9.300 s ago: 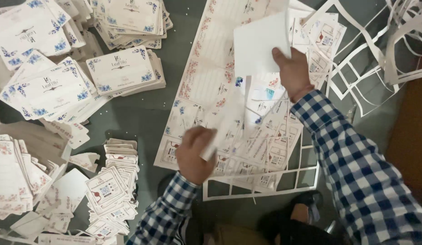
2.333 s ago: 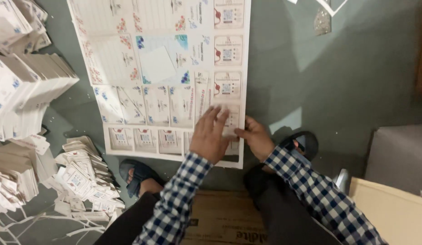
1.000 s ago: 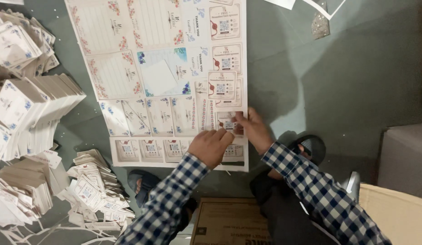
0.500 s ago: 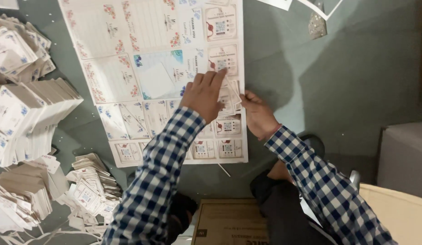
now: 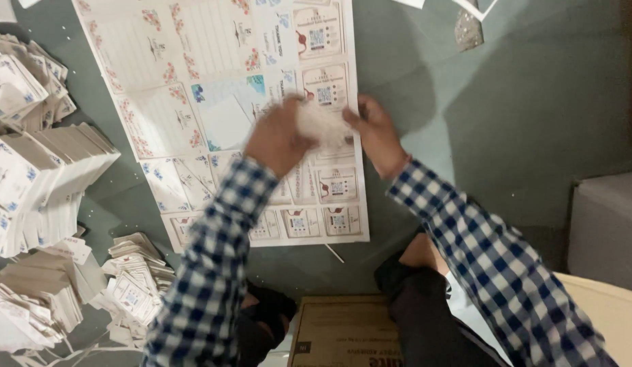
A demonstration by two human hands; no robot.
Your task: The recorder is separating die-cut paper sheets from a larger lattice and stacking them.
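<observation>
A large printed sheet [image 5: 193,122] of floral cards and small label cards lies flat on the grey-green floor. Both my hands are over its right column. My left hand [image 5: 278,136] is closed on a small white card [image 5: 322,126], blurred by motion and lifted off the sheet. My right hand [image 5: 373,132] pinches the card's other edge with its fingertips, its heel resting near the sheet's right border. Both sleeves are blue-and-white check. Rows of small cards [image 5: 336,187] remain in the sheet below my hands.
Tall stacks of cut cards [image 5: 37,177] stand at the left, with looser piles [image 5: 132,285] lower left. A cardboard box [image 5: 343,333] sits between my knees. A grey block [image 5: 608,224] is at the right. Paper offcuts [image 5: 469,24] lie at the top.
My hands moved up the sheet's right column from its lower edge. The left hand, flat on the sheet half a second ago, now grips a small card raised off it.
</observation>
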